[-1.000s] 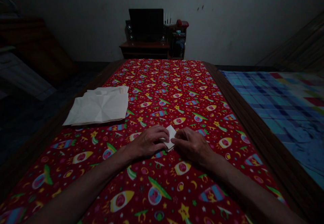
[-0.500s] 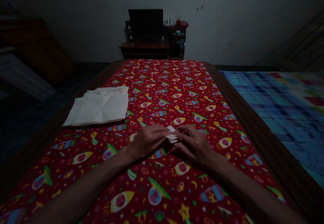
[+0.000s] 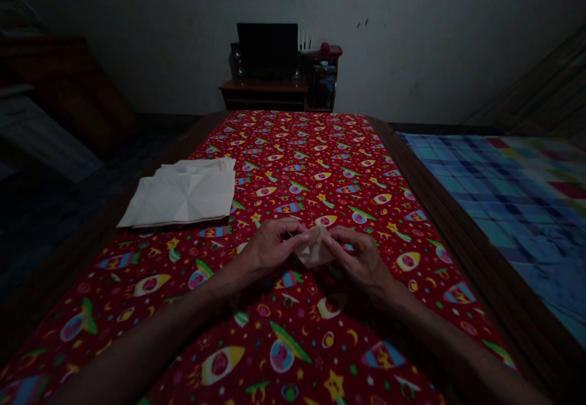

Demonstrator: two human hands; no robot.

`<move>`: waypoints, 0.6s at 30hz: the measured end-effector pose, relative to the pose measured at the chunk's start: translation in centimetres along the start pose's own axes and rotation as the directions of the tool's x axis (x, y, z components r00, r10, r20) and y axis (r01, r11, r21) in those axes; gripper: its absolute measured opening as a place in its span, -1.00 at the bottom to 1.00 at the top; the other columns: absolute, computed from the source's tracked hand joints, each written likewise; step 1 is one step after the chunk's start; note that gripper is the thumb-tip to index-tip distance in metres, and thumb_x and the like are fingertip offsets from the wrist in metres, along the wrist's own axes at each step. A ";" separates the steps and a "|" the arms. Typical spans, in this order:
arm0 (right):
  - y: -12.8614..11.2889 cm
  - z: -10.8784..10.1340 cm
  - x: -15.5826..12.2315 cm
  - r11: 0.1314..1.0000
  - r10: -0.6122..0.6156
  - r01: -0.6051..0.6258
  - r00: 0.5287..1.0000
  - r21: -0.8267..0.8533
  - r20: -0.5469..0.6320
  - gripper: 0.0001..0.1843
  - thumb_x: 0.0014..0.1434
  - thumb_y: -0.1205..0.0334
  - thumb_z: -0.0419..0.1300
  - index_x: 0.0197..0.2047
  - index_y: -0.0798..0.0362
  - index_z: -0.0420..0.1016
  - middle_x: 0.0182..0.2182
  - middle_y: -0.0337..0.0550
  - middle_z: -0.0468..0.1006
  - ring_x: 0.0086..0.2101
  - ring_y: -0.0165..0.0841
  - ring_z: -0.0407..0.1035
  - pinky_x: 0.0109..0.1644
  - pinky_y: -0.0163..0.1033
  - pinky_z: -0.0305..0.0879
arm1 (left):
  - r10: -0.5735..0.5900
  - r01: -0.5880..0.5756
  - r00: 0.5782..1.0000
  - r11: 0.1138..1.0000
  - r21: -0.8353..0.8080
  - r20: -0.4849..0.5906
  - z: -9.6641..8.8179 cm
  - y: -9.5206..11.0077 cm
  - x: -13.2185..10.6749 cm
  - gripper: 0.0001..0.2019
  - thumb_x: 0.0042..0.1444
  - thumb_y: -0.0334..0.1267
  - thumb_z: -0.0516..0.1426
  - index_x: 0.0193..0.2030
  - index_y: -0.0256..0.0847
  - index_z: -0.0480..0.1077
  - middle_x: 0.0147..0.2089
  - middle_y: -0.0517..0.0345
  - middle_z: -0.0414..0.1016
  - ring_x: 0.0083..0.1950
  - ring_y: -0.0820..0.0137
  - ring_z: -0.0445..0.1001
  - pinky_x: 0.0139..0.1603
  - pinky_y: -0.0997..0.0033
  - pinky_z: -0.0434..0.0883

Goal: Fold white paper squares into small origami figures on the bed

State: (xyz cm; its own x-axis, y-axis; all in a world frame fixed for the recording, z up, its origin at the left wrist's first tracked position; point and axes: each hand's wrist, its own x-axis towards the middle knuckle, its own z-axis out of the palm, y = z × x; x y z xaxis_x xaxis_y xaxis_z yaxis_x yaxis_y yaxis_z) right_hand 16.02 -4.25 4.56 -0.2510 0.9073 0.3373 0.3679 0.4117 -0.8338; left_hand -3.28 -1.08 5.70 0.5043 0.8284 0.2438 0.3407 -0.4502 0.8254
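Note:
A small folded white paper piece (image 3: 315, 247) is held between both hands, a little above the red patterned cloth (image 3: 293, 167). My left hand (image 3: 270, 247) pinches its left edge with the fingers closed. My right hand (image 3: 359, 260) pinches its right edge, fingers closed as well. Both forearms reach in from the bottom of the view. A stack of creased white paper sheets (image 3: 183, 194) lies flat on the cloth, to the left of and beyond my left hand.
The cloth covers a long dark wooden table (image 3: 425, 179). A blue checked mat (image 3: 503, 197) lies to the right. A dark cabinet (image 3: 265, 91) with a black screen (image 3: 268, 48) stands at the far wall. The room is dim.
The folded paper was pressed flat on the cloth under both hands; now both hands have lifted it slightly and hold it between the fingertips. The view has tilted a little.

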 end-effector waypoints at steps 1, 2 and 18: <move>0.1 0.0 0.0 1.000 0.022 -0.022 1.000 0.022 0.011 -0.71 0.21 0.13 0.05 -0.44 0.07 0.45 -0.49 -0.19 0.49 -0.45 -0.41 0.37 -0.39 -0.35 0.29 | -0.028 0.028 0.999 0.999 -0.017 0.022 0.0 -0.1 0.0 -0.80 0.13 -0.28 0.07 -0.43 -0.29 0.44 -0.44 0.18 0.45 -0.39 0.47 0.40 -0.38 0.55 0.34; 0.2 0.1 0.0 0.999 0.039 -0.039 0.999 0.035 0.019 -0.71 0.20 0.12 0.06 -0.44 0.08 0.45 -0.49 -0.19 0.50 -0.46 -0.41 0.36 -0.41 -0.36 0.29 | -0.045 0.046 0.998 0.999 -0.026 0.039 0.1 -0.1 0.0 -0.80 0.13 -0.27 0.06 -0.44 -0.28 0.43 -0.45 0.19 0.44 -0.40 0.47 0.39 -0.39 0.55 0.33; 0.6 -0.1 -0.1 0.998 0.021 -0.017 0.998 -0.069 0.059 -0.79 0.18 0.21 0.05 -0.43 0.08 0.41 -0.53 -0.24 0.43 -0.50 -0.46 0.29 -0.47 -0.41 0.19 | 0.119 -0.132 0.991 0.963 0.236 0.069 0.0 0.5 -0.3 -0.83 0.16 -0.34 0.07 -0.42 -0.27 0.44 -0.44 0.17 0.45 -0.40 0.48 0.40 -0.36 0.55 0.30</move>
State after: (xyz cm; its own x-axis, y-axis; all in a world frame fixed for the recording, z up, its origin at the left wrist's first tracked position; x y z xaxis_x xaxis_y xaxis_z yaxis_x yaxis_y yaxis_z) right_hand 16.39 -4.07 4.06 -0.2958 0.9090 0.2936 0.4326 0.4014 -0.8073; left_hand -3.29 -1.51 6.04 0.5945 0.7441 0.3049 0.4489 -0.6217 0.6419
